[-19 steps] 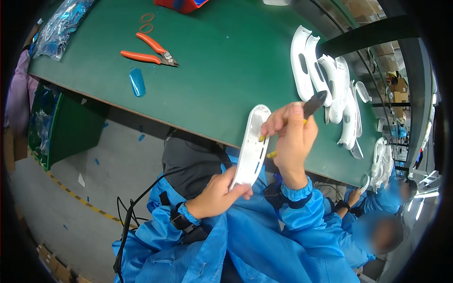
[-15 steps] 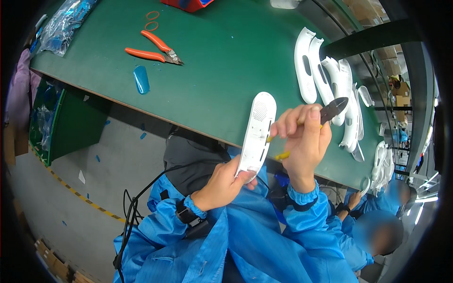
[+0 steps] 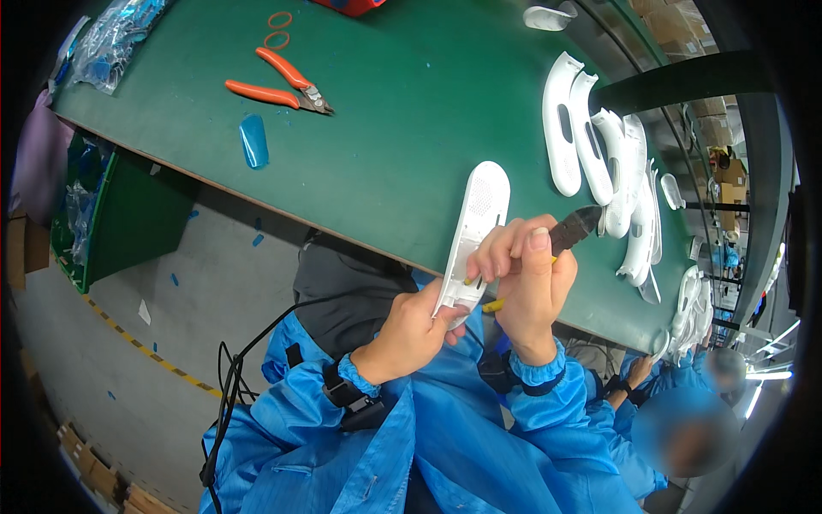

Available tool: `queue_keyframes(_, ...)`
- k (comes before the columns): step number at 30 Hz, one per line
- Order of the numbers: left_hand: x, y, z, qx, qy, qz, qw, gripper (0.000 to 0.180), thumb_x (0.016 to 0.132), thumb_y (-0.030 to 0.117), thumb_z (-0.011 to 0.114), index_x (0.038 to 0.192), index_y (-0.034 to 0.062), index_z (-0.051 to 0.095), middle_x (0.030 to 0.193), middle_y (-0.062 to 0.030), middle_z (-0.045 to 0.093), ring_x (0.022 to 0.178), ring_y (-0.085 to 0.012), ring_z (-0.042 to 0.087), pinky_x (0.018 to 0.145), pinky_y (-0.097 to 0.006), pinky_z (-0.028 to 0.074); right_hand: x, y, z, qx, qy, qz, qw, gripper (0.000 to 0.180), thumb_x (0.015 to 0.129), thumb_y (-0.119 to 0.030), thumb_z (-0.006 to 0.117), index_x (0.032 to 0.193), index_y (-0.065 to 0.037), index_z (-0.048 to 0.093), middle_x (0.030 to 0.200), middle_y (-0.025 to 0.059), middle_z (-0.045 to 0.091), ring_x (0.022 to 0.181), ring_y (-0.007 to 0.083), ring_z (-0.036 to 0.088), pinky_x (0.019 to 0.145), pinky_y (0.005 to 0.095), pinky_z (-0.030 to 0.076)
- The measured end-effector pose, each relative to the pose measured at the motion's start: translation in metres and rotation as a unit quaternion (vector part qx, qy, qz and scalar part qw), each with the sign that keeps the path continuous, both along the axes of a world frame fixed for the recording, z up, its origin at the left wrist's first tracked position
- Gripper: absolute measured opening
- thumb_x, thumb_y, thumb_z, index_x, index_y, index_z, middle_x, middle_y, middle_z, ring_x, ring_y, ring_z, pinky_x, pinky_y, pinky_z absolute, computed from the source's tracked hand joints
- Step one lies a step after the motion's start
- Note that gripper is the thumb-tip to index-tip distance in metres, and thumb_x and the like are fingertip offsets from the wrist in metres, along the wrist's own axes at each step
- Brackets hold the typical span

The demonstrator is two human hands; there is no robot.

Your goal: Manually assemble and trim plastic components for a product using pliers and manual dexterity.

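Observation:
My left hand [image 3: 406, 332] is closed on the lower end of a long white plastic shell [image 3: 479, 199], a curved piece with rounded ends and a patch of small holes near its top. The shell stands tilted over the table's near edge. Closed around a pair of yellow-handled pliers [image 3: 575, 230], my right hand [image 3: 533, 287] is at the shell's right side. The dark jaws point up and right, away from the shell. One yellow handle end is close to the shell's face; whether it touches I cannot tell.
Orange-handled side cutters [image 3: 282, 86] lie spread on the green table [image 3: 385, 111], near red rubber bands [image 3: 276, 40] and a blue strip [image 3: 253, 141]. Several white shells [image 3: 562, 128] are lined up at right. Co-workers sit beyond. A green bin [image 3: 128, 214] stands at left.
My right hand has moved left and down with the pliers, closer to the shell. The shell has turned slightly in my left hand, its top shifting right.

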State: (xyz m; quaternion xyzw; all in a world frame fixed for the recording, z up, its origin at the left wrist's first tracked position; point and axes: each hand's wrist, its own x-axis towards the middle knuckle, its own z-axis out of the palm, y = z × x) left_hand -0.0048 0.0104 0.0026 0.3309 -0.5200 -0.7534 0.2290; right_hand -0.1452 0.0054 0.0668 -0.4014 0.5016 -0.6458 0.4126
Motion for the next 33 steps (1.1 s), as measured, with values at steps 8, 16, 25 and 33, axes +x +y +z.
queue_keyframes(8,0.0,0.0,0.0,-0.011,0.017,0.01,1.0,0.016,0.095,0.005,0.054,0.108,-0.003,0.059,0.075,-0.0083,0.068,0.066,-0.0152,0.068,0.063,-0.028,0.055,0.009,0.012,-0.006,-0.029,0.044,-0.002,0.999,0.021,0.103,-0.014,0.04,0.091,0.002,0.045,0.068,0.0096,0.051,0.061,0.0167,0.052,0.059,0.033,0.048)
queue_keyframes(16,0.001,-0.001,0.001,0.011,0.014,-0.004,1.0,0.017,0.096,0.007,0.055,0.109,-0.0036,0.059,0.075,-0.0085,0.068,0.067,-0.015,0.068,0.063,-0.028,0.055,0.0,0.005,0.001,-0.008,-0.001,-0.018,1.0,0.029,0.104,-0.024,0.042,0.086,-0.002,0.044,0.066,0.0089,0.048,0.059,0.0175,0.049,0.059,0.0354,0.048)
queue_keyframes(25,0.002,-0.002,0.001,0.009,0.006,-0.011,1.0,0.017,0.096,0.008,0.055,0.108,-0.0042,0.059,0.076,-0.0081,0.068,0.066,-0.0146,0.068,0.062,-0.027,0.055,-0.004,0.003,-0.001,-0.01,-0.03,-0.013,0.999,0.029,0.104,-0.026,0.043,0.087,-0.003,0.044,0.067,0.0091,0.048,0.06,0.018,0.049,0.059,0.0362,0.048)
queue_keyframes(33,0.002,-0.005,0.002,0.022,0.013,-0.015,1.0,0.016,0.096,0.008,0.054,0.105,-0.0036,0.06,0.075,-0.0079,0.068,0.066,-0.0143,0.068,0.063,-0.027,0.055,-0.003,0.003,-0.002,-0.01,-0.021,-0.008,1.0,0.029,0.104,-0.026,0.044,0.087,-0.002,0.043,0.066,0.009,0.047,0.06,0.0179,0.049,0.059,0.0366,0.048)
